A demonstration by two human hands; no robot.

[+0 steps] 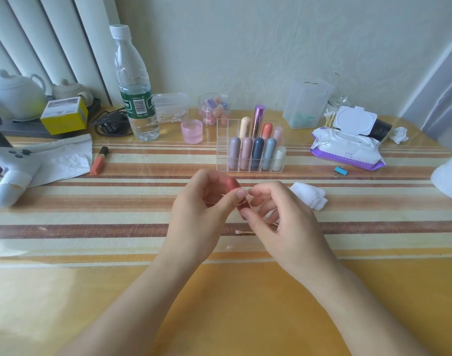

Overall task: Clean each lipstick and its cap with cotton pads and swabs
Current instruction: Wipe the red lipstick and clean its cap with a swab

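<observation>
Both hands meet over the middle of the striped table, holding a dark red lipstick (pixel 232 186). My left hand (pixel 204 214) grips its upper part, thumb across the tube. My right hand (pixel 276 217) pinches its lower end; whether cap and body are joined is hidden by fingers. A thin stick, perhaps a swab, shows between my right fingers. Two cotton swabs (pixel 242 232) lie on the table just under my hands. Folded white cotton pads (pixel 309 196) sit to the right. A clear organizer (pixel 222 147) behind holds several lipsticks.
An orange lip gloss tube (pixel 99 160) lies at left by crumpled paper (pixel 63 160). A water bottle (pixel 135 86), pink jar (pixel 192 131), wet wipes pack (pixel 348 147), swab jar (pixel 334 111), blue binder clip (pixel 340 172) and a white controller-like gadget (pixel 11 170) stand around.
</observation>
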